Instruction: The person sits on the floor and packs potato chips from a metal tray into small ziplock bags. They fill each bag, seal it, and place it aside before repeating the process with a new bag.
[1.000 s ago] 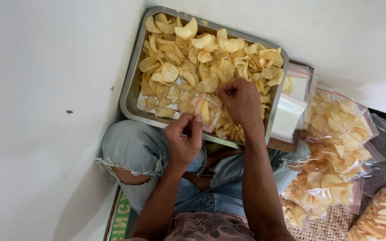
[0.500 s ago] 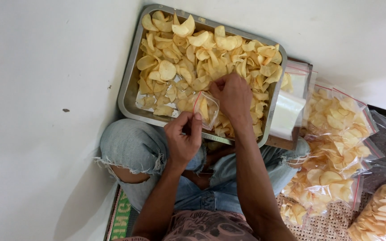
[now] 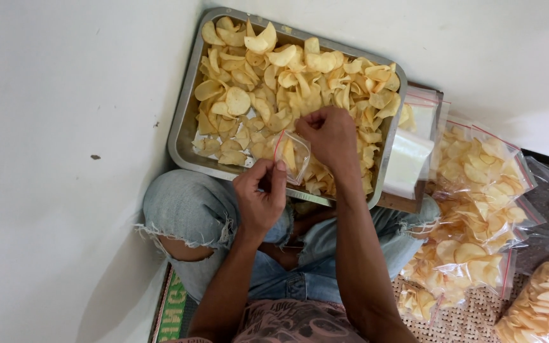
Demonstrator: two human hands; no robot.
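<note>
Bagging is the step in hand: left hand (image 3: 260,194), at the near rim of the metal tray (image 3: 182,136), pinches the small clear bag (image 3: 292,154) open; right hand (image 3: 329,134) closes on chips (image 3: 255,82) over it — next comes a steady drop inside, likely.

Both forearms reached forward from the bottom of the view. The left hand (image 3: 260,197) was pinched shut — thumb pressed against fingertips. The right hand (image 3: 328,134) sat farther ahead, knuckles up, fingers curled under — its grip hidden.
</note>
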